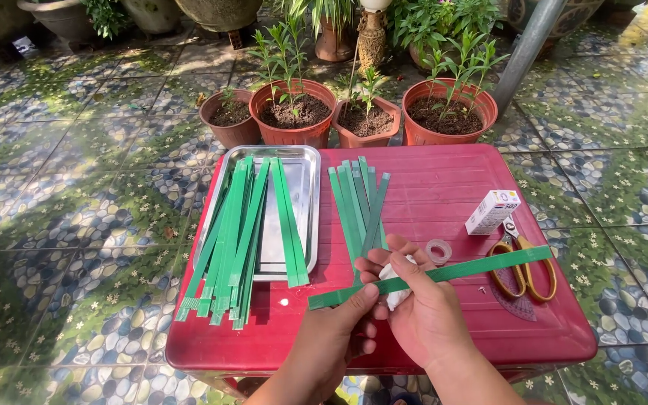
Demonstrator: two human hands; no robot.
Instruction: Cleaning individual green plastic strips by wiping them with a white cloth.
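Two bare hands meet low over the near edge of a red plastic table [444,187], working one long green strip [444,274] between them. Left hand [331,337] pinches the strip near its left end, thumb on top and fingers curled under. Right hand [421,307] closes its thumb and fingers around the strip a little further along, and also keeps a small white wad [397,289] tucked against the palm; what that wad is cannot be told. From the right hand the strip runs free, slanting up and to the right, its far end passing over a pair of yellow-handled scissors [523,270] that lie on the table.

Just beyond the fingers sits a small clear tape roll [438,250], and a bit further right a small white box [492,211] lies tilted beside the scissors' blades. Behind the hands a loose bundle of green strips [359,206] fans out on the tabletop. Left of it, a rectangular metal tray [305,161] holds a larger heap of green strips [238,240], many of them hanging over its near rim onto the table.

Past the table's far edge, four terracotta-coloured pots [294,135] with young green plants stand in a row on the patterned pebble-print tiled floor [76,187]. More pots and foliage sit further back, and a grey pole [526,45] leans up at the right.
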